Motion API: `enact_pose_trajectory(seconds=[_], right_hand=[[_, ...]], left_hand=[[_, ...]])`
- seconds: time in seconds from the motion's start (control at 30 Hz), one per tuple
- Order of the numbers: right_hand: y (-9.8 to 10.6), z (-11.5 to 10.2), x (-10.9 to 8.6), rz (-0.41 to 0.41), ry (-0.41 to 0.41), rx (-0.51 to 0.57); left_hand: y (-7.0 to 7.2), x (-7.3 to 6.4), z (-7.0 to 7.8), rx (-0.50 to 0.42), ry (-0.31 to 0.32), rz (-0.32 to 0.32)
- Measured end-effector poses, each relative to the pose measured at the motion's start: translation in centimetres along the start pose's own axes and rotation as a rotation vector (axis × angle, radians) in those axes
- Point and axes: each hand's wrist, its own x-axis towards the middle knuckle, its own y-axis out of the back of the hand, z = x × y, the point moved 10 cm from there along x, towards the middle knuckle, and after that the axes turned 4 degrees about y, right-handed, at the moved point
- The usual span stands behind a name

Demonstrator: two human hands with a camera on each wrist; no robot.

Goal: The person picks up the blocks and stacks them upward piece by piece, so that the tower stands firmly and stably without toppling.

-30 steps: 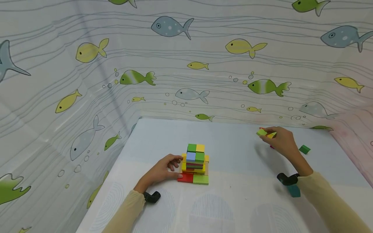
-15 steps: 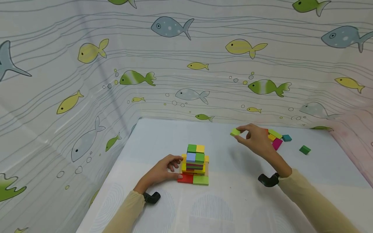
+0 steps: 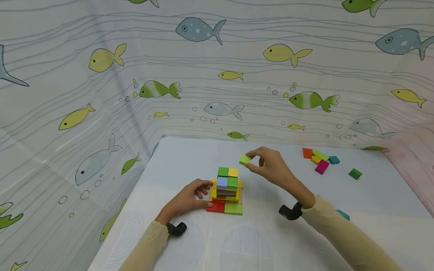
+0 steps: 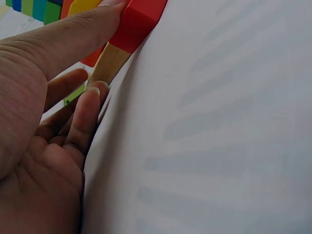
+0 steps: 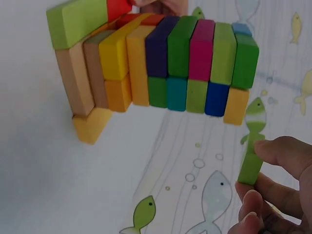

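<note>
A tower of coloured wooden blocks [image 3: 227, 183] stands on the table, layered in yellow, green, blue, magenta and red. My left hand [image 3: 190, 194] grips the tower's base from the left. In the left wrist view its thumb lies on a red block [image 4: 141, 22], with fingertips by a plain wood block [image 4: 111, 63] underneath. My right hand [image 3: 271, 165] pinches a light green block [image 3: 245, 159] between thumb and fingers, in the air just behind and right of the tower's top. In the right wrist view that block points away from the fingertips, apart from the stacked layers.
Several loose blocks, among them a magenta block [image 3: 322, 166] and an orange block [image 3: 307, 153], lie at the back right. A dark green block [image 3: 355, 173] sits farther right. A teal block [image 3: 343, 214] shows partly behind the right sleeve. Fish-patterned sheeting [image 3: 190, 67] surrounds the table.
My right hand has carried the light green block leftward from the loose blocks to near the tower's top, uncovering those blocks. My left hand keeps its place at the base.
</note>
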Motion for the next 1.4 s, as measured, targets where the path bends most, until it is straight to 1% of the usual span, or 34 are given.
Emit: enact_pose_trajectory(seconds=[0.07,0.2,0.43,0.7,0.8,0.9,1.0,1.1,1.17,1.4], right_hand=[[-0.6,-1.0,0.1,-0.014,0.022,0.010],[-1.7,-2.6,0.4,-0.049,0.041,0.027],[-2.9,-4.4,0.7,-0.067,0.087,0.059],[-4.0,-4.9,0.7,-0.088,0.095,0.048],[-3.9,-4.7,0.7,-0.087,0.087,0.052],[-3.3,-4.0,0.5,-0.070,0.070,0.050],[-2.1,-2.5,0.2,-0.029,0.045,0.055],[-0.5,0.2,-0.3,0.011,-0.003,0.048],[0.5,2.7,-0.8,0.032,-0.053,0.032],[4.0,13.3,-3.3,0.063,-0.265,-0.029]], left_hand=[[0.0,0.1,0.0,-0.004,-0.007,-0.002],[0.0,0.2,0.0,-0.009,-0.016,-0.006],[-0.1,0.4,0.0,-0.005,-0.023,-0.010],[-0.2,0.4,0.2,0.002,-0.020,-0.014],[-0.2,0.5,0.2,0.006,-0.019,-0.014],[-0.1,0.5,0.2,0.009,-0.018,-0.011],[-0.2,0.4,0.3,0.010,-0.014,-0.008],[-0.2,0.3,0.2,0.012,-0.006,-0.005],[-0.2,0.3,0.1,0.010,-0.001,-0.004],[0.0,0.2,-0.3,-0.017,-0.004,0.006]])
